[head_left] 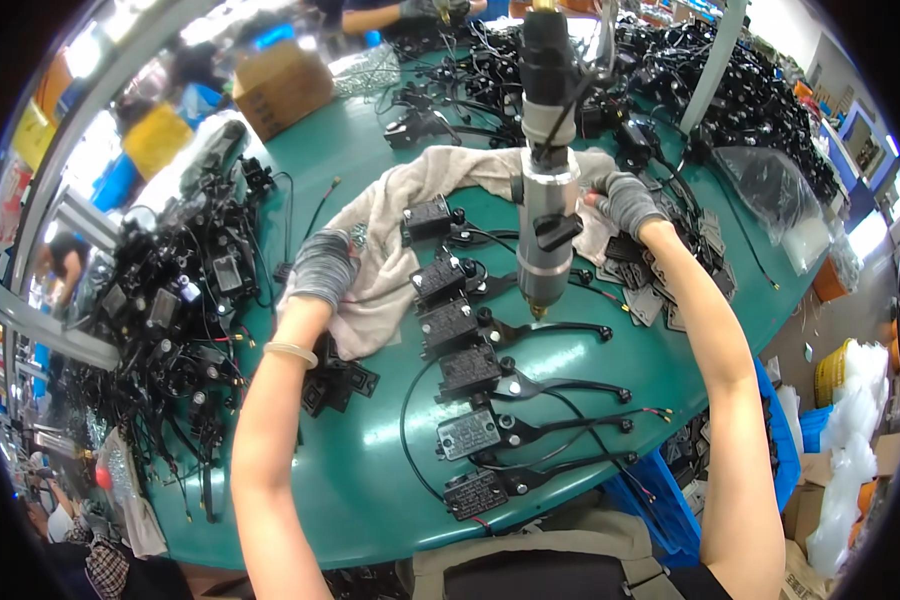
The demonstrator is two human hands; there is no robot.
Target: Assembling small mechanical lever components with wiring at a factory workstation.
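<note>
Closest to the camera hung a power screwdriver (547, 225), its tip pointing down over the middle of a green table (370, 520), with neither hand on it. Beyond it, both of the person's hands reached out well apart, each in a grey fingerless glove. The left hand (324, 268) lay over the left end of a pale cloth (445, 170), its fingers loosely bent and their tips turned toward some small shiny pieces (358, 236); whether it gripped the cloth or any of those pieces could not be told. A pale bracelet (290, 352) circled the wrist. The right hand (626, 204) was at the cloth's opposite end, fingers curled inward and bare tips at the fabric, just beside a heap of dark flat plates (655, 285). What, if anything, it pinched was too small to make out.

Between the forearms, six black lever assemblies (470, 370) stood in a column running toward the person, box-shaped parts on the left and most of the levers stretching right. The cloth curved around the far end of that column. More dark plates lay below the left hand, and a large pile of black assemblies (160, 300) covered the table's left side. Near the right forearm, a blue crate (660, 495) stood beside the table's edge.
</note>
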